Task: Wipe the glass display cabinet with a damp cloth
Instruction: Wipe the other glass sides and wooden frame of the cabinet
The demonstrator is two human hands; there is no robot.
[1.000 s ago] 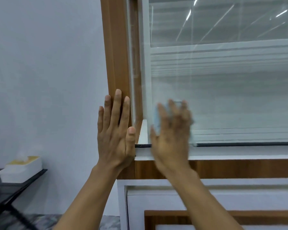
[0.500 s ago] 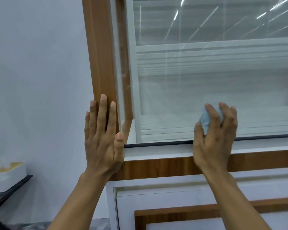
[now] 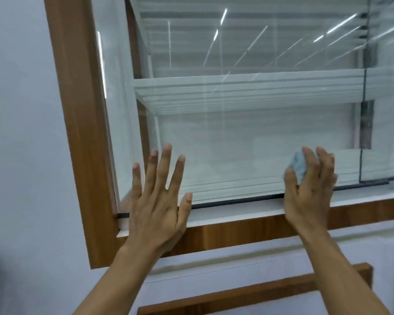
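The right hand is gripping a bunched blue cloth, its fingers curling round the wad and holding it against the front glass pane of the display cabinet. The cloth is sitting low on the pane, just above the black seal that is running along the bottom edge, with the white sill directly below it. The left hand is lying open, with fingers straight and spread, at the lower left corner of the same pane; it appears to be bracing on the glass, though contact cannot be confirmed. The right hand alone is carrying the cloth, so any stroke is starting from the lower right part of the pane. The pane's lower edge is running left to right, and the stretch of glass between the two hands is lying to the left of the cloth. A leftward stroke is likely ending at the left hand unless that hand is lifting away. To the right, a vertical glass joint is standing near the cloth and limiting travel. Upward, the glass is offering the most open room, extending past the inner shelf. The wooden frame post is bounding the far left.
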